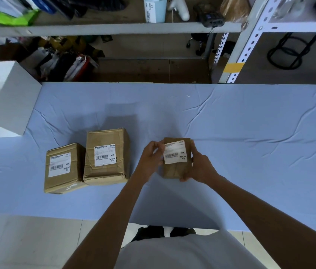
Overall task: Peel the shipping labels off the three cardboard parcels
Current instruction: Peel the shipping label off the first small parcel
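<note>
Blue-cloth worktop [250, 152], creased, seen from the head view. Three brown cardboard parcels toward the near edge.

Left parcel [64, 183]: flat on the cloth, touching the middle parcel along one side. White left label [60, 165] fully stuck down on top. Legible: "16/42", "MX", "MXRC 03", plus a barcode; smaller print too fine to read.

Middle parcel [106, 175]: largest, wrinkled, taped. White middle label [105, 155] on top, flat. Legible: "29/42", "MX", "MXRC 03", barcode beneath; digits under it not readable with certainty.

Small parcel [175, 170]: well apart from the other two, to their right, between both hands. Resting on the cloth or lifted off it: cannot tell. White small label [175, 153] on the upper face, reading "42/42", "MX", "MXRC 03", with barcode.

Left hand [150, 159]: fingers curled, thumb and fingertips pinching at the left edge of the small label. Extent of lifting unclear.

Right hand [201, 166]: wrapped round the small parcel's right side, fingers at the far corner, thumb at the near corner, gripping firmly.

Beyond the worktop: white box [8, 98] at the far left corner; metal shelf [114, 29] carrying a pale blue bottle [155, 8] with its own sticker, "MXRC 03" legible.
</note>
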A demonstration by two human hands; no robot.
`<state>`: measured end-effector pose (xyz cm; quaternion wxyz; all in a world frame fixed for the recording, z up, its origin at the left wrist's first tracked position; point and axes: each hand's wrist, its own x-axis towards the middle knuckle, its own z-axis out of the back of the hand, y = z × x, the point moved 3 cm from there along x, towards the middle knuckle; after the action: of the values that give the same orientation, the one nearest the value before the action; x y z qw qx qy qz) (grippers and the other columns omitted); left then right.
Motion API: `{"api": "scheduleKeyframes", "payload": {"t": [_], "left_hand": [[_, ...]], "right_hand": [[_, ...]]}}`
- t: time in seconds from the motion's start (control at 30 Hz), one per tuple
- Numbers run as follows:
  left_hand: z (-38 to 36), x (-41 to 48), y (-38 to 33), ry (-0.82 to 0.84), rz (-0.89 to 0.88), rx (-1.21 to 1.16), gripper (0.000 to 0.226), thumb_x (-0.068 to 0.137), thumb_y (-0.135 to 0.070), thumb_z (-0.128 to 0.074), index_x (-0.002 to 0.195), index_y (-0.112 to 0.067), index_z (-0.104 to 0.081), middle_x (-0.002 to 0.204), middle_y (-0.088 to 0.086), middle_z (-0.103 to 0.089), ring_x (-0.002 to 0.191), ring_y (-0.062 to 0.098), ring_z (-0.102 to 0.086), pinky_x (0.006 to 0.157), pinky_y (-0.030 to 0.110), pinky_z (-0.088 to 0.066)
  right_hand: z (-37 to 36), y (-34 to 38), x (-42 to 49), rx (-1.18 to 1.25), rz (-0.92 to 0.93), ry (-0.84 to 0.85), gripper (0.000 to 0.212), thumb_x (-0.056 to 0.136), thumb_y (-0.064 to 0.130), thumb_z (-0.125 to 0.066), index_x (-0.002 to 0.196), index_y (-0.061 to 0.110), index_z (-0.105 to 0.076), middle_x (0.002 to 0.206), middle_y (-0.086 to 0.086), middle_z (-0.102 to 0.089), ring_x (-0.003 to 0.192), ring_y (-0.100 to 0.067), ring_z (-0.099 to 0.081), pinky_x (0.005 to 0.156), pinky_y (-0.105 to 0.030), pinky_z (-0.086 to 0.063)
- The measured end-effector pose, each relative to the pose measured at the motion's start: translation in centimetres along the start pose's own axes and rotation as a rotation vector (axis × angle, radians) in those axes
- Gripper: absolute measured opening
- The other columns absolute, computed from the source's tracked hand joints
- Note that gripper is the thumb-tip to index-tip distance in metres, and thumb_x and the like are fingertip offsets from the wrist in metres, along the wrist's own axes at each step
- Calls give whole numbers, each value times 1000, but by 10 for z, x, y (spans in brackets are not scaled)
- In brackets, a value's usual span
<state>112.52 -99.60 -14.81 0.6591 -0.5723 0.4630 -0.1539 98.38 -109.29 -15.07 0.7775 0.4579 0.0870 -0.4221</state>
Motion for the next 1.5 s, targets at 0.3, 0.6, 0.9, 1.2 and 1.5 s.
{"api": "scheduleKeyframes", "payload": {"t": [0.3,0.6,0.9,1.2,1.5], "left_hand": [[13,5,6,-155,87,-160,14,102,-23,-37,101,-10,-34,109,17,-51,106,36,-60,86,56,-52],[14,17,7,-184,51,-22,15,102,-21,-33,89,-13,-32,100,11,-51,88,17,-62,71,35,-57],[17,21,13,-156,70,-24,19,103,-22,-32,84,-16,-34,94,7,-54,83,15,-63,70,33,-58],[18,18,9,-151,95,2,18,103,-23,-31,88,-15,-36,100,11,-54,88,22,-62,78,38,-55],[17,8,7,-131,112,-82,20,103,-19,-32,84,-15,-35,94,9,-59,81,20,-64,72,34,-54]], "right_hand": [[-1,2,9,80,-67,-99,112,57,40,-88,139,17,-16,118,-10,-59,109,-32,-58,94,-45,-49],[-6,4,7,-15,30,-207,66,84,32,-60,136,24,-21,89,-5,-58,81,-29,-61,69,-38,-50],[1,8,5,-48,-41,-176,72,80,44,-67,135,22,-25,98,-8,-61,86,-30,-59,72,-35,-49],[-2,13,10,-21,14,-283,28,93,27,-51,111,20,-31,70,-2,-52,66,-29,-55,49,-32,-42],[-9,8,1,-53,-112,-326,102,44,71,-74,127,39,-25,104,-1,-63,95,-32,-62,76,-37,-46]]}}
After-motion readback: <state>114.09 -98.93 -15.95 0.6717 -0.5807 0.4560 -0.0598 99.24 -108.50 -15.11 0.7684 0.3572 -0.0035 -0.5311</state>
